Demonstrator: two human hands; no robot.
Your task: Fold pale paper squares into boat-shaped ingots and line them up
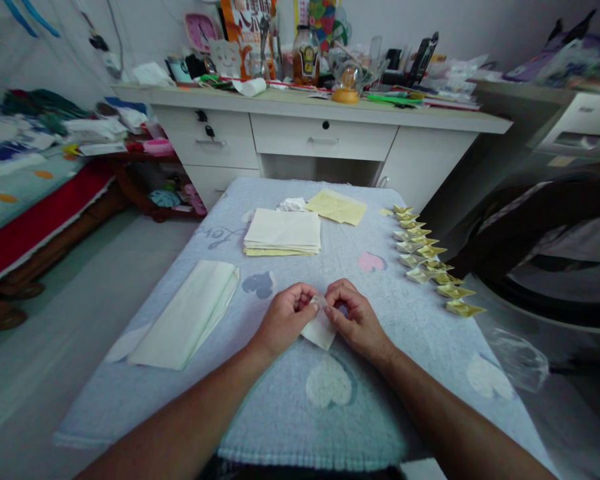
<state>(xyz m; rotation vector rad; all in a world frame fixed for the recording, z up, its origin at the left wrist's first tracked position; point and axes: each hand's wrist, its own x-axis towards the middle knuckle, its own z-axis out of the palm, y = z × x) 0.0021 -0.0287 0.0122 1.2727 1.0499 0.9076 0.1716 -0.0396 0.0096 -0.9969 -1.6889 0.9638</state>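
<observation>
Between my two hands is a small folded piece of pale paper [321,333], its lower corner pointing toward me. My left hand [289,312] pinches its upper left edge between thumb and fingers. On the other side, my right hand [354,316] grips the upper right edge in the same way. Beyond them lies a stack of paper sheets [283,230], white on top with yellow below. Behind that stack are loose yellow sheets [337,207] and a crumpled white tissue [292,204]. Several folded paper boats [430,253], yellow and whitish, stand in rows along the right side.
A folded pale paper bundle [190,313] lies at the left of the cloth-covered table [280,413]. A white desk [325,137] crowded with items stands behind. To the right are a washing machine [580,133] and a clear plastic bag [517,360]; a bed [35,190] is at left.
</observation>
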